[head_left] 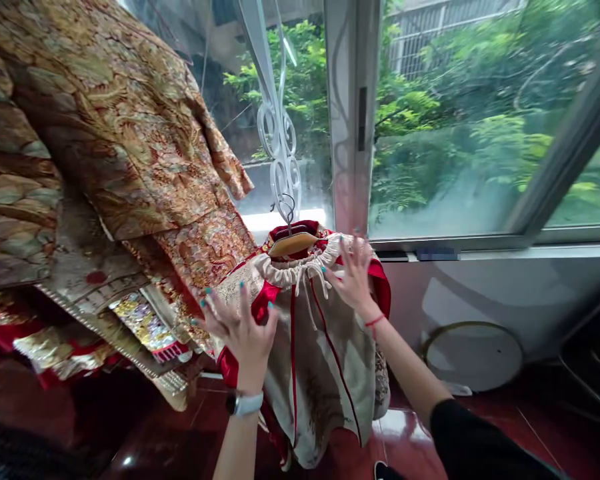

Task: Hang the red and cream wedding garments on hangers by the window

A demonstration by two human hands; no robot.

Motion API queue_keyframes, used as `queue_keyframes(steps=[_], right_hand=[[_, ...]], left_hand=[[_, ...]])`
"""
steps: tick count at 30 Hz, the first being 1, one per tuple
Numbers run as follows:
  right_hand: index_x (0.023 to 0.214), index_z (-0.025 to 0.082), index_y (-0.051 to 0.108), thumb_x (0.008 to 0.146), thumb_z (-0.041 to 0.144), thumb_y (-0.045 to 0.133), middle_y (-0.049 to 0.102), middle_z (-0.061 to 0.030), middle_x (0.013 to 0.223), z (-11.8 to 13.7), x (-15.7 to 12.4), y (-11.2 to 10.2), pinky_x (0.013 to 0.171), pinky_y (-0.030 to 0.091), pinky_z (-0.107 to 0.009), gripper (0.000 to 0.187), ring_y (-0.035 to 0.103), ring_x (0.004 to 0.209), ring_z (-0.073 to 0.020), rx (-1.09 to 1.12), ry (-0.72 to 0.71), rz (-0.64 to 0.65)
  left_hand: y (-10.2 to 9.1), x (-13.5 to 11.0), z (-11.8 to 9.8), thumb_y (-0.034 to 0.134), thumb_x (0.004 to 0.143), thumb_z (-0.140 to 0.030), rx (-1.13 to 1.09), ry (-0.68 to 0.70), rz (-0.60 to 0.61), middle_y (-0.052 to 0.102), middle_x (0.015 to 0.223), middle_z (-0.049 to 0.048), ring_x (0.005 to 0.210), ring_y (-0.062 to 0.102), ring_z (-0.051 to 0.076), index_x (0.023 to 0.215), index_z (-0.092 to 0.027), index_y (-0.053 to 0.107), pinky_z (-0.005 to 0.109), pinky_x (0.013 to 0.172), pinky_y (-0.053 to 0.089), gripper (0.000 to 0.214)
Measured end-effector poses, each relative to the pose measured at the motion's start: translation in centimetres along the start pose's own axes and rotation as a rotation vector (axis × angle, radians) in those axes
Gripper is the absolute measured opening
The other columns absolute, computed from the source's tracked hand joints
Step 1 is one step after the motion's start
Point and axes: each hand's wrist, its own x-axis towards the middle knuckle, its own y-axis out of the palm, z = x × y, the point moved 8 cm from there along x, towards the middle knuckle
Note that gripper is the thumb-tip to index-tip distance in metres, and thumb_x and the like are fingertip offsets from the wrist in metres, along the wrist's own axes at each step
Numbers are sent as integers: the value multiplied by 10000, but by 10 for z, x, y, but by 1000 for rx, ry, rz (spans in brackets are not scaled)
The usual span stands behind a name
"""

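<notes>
A beige cape [320, 360] with dark red piping and a gathered drawstring neck hangs in front of me. It covers a red embroidered garment [381, 287], whose collar and edges show around it. A wooden hanger [294, 245] carries both, its hook at a white scrolled metal rack [283, 167]. My left hand [241, 333] is open, fingers spread, at the cape's left shoulder. Over the right shoulder, beside the tied drawstring [317, 272], my right hand [353, 273] is open too, fingers apart. Whether the fingertips press on the cloth, I cannot tell.
Gold brocade robes [130, 127] crowd the left side, with more embroidered pieces below them. Behind the cape are a window frame [353, 133] and a sill. A round pale disc [473, 357] leans at the wall. The floor [165, 433] is glossy dark red tile.
</notes>
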Motion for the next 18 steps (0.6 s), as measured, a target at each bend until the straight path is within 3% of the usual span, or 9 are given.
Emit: queue_keyframes(steps=[2,5,9,12,15,16,18], right_hand=[[1561,294,140,938,469,449,19,-40,1642,23,11,28,1117,73,-703,717,-128,1470,-391,-68,20,65],[1558,282,172,940,450,457,-12,-28,1643,30,12,55,1128,60,-686,701,-163,1462,-390,-131,45,112],[1559,271,162,947,437,445,-42,-22,1642,22,3,54,1150,65,-645,694,-173,1469,-348,-140,50,141],[1554,238,194,953,412,431,2,-36,1644,22,-3,45,1163,52,-615,669,-151,1477,-328,-95,45,180],[1555,222,181,959,388,404,49,-50,1642,30,-7,35,1169,73,-597,658,-102,1489,-308,19,90,180],[1560,224,147,966,382,381,60,-57,1640,35,-8,30,1171,93,-589,657,-70,1494,-295,64,117,146],[1565,241,96,975,380,346,69,-59,1638,49,-11,19,1173,119,-580,655,-18,1499,-277,124,138,52]], left_hand=[[24,17,-10,527,896,-411,10,42,112,169,1614,171,1475,82,436,1503,-210,337,725,1123,50,667],[48,19,-9,481,932,-366,-2,77,192,185,1608,196,1480,77,427,1523,-185,283,740,1112,44,649],[60,13,8,505,921,-342,-68,75,230,152,1619,178,1491,26,404,1527,-190,268,734,1119,44,668],[62,5,12,475,930,-311,-149,90,241,191,1603,203,1493,35,388,1518,-119,275,696,1146,80,651],[55,-34,17,472,923,-289,-278,117,281,202,1601,206,1493,89,368,1506,-108,297,635,1162,192,635],[49,-58,24,481,914,-285,-326,124,299,200,1605,192,1491,123,355,1504,-136,305,603,1157,252,634],[30,-118,58,493,894,-266,-390,102,321,263,1593,149,1464,260,312,1507,-220,302,520,1113,391,644]])
